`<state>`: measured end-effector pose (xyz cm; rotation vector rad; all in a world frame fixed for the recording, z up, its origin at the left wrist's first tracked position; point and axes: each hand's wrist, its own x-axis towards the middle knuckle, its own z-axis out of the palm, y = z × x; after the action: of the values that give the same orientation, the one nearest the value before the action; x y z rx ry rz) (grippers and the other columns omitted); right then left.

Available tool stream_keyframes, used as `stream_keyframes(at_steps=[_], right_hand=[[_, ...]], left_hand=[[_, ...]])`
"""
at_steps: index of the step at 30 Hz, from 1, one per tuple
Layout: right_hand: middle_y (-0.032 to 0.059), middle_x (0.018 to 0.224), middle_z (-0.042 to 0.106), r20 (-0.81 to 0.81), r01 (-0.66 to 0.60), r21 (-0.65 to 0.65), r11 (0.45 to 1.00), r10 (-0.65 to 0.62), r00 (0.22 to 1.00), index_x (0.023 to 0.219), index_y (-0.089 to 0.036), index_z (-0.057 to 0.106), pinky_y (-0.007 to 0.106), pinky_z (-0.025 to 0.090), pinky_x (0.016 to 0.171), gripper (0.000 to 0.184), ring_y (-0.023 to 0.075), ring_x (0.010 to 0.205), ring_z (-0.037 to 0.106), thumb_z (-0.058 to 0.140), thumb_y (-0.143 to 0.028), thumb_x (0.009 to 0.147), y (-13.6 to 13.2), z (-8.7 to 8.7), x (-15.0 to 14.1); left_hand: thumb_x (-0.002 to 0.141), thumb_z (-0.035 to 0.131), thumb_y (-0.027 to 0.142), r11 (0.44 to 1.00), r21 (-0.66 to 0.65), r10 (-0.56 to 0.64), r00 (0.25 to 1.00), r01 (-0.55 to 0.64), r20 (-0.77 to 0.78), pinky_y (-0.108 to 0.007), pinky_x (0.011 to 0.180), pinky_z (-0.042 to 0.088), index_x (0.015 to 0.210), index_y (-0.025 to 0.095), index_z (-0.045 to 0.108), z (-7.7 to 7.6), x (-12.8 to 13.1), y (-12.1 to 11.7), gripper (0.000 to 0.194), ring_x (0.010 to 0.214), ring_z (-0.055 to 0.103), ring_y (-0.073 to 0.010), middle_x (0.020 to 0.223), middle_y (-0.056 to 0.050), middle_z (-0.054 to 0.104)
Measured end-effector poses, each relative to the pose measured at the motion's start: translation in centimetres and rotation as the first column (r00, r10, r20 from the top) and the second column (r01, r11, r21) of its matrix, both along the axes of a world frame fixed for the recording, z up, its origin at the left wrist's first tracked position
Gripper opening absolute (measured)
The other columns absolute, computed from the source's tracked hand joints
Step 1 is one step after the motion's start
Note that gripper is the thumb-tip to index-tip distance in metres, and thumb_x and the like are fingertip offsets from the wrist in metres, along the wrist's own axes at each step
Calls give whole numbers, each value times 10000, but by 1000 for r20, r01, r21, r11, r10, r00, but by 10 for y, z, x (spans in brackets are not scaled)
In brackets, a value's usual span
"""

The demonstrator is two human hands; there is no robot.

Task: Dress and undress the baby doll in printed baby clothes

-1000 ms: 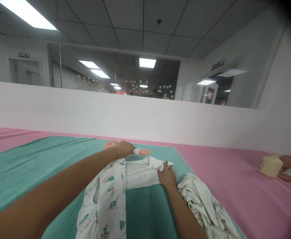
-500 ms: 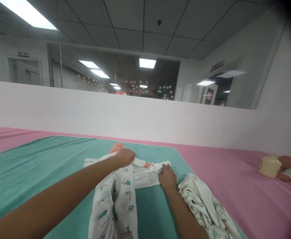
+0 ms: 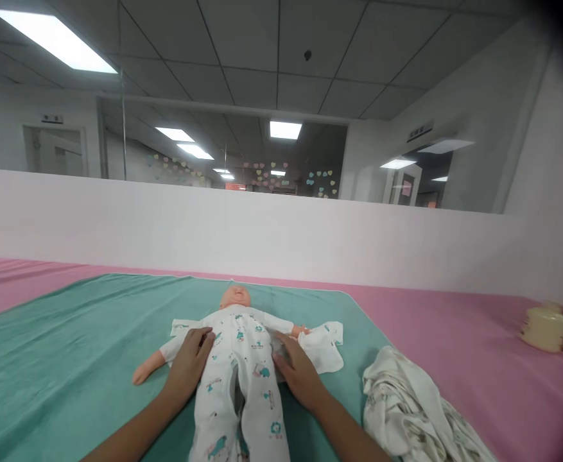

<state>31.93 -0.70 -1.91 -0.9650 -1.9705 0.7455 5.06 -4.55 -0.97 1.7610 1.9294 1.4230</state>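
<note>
A baby doll [image 3: 236,297] lies on its back, face up, in a white printed outfit [image 3: 242,333] with legs toward me. The doll's arms are spread out to both sides. My left hand [image 3: 190,359] lies against the left side of its torso, fingers stretched out. At the torso's other side, my right hand [image 3: 301,372] rests with fingers extended and slightly apart. Another white garment [image 3: 324,346] is spread flat beneath the doll, showing past its right-hand arm and at upper left. Neither hand visibly grips cloth.
A crumpled white patterned cloth [image 3: 406,401] lies to the right of my right forearm. Beneath everything is a green sheet [image 3: 93,340] over a pink cover [image 3: 454,333]. At far right sits a pale yellow container [image 3: 545,327], beside a partly cut-off skin-toned shape. A white wall [image 3: 262,237] stands behind.
My left hand has left the doll's chest for its left side. My right hand has let go of the lower garment's sleeve end and come in to the torso. The doll's left-hand arm now shows.
</note>
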Motion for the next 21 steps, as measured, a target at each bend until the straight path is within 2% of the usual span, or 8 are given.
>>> stream_keyframes(at_steps=[3, 5, 9, 12, 17, 21], right_hand=[[26, 1412, 361, -111, -167, -109, 980, 155, 982, 1364, -277, 341, 369, 267, 1060, 540, 207, 1285, 336, 404, -495, 874, -10, 7, -7], [24, 1428, 334, -170, -224, -179, 958, 194, 966, 1381, -285, 302, 361, 289, 1047, 558, 200, 1285, 339, 410, -493, 874, -10, 9, -12], [32, 1447, 296, -220, -169, -240, 956, 116, 969, 1379, -266, 300, 366, 263, 1066, 617, 201, 1315, 288, 461, -516, 839, 8, 1, -25], [44, 1430, 329, -269, -111, -250, 962, 41, 962, 1342, -252, 351, 365, 268, 1067, 617, 201, 1310, 300, 493, -529, 809, 27, -7, -38], [94, 1387, 381, -315, -60, -294, 954, -37, 948, 1300, -209, 355, 346, 331, 1019, 645, 204, 1268, 372, 532, -530, 770, 48, -12, -53], [99, 1297, 465, -307, -27, -261, 965, -56, 950, 1189, -194, 426, 312, 379, 954, 569, 204, 1197, 440, 536, -534, 746, 48, -9, -55]], left_hand=[[844, 335, 520, 996, -83, -25, 998, 30, 63, -405, 1023, 320, 1152, 156, 501, 2, 3, -2, 506, 1166, 449, -255, 1215, -104, 510], [840, 333, 534, 989, -140, -36, 993, 52, 114, -403, 1053, 291, 1230, 149, 449, 2, 5, -2, 560, 1248, 375, -258, 1317, -115, 431], [816, 405, 527, 968, -209, -108, 983, 138, 151, -390, 1097, 225, 1367, 166, 284, 0, 10, -4, 671, 1355, 188, -248, 1464, -98, 227], [794, 461, 522, 946, -221, -208, 968, 236, 140, -391, 1105, 209, 1409, 199, 196, 5, 10, -8, 744, 1368, 151, -246, 1493, -70, 171], [766, 508, 538, 896, -260, -331, 932, 360, 150, -404, 1087, 248, 1424, 262, 182, 23, 4, -14, 785, 1365, 149, -278, 1505, -40, 140], [742, 544, 542, 891, -239, -350, 919, 387, 183, -398, 1062, 297, 1420, 256, 199, 27, 1, -13, 813, 1356, 178, -285, 1501, -56, 149]])
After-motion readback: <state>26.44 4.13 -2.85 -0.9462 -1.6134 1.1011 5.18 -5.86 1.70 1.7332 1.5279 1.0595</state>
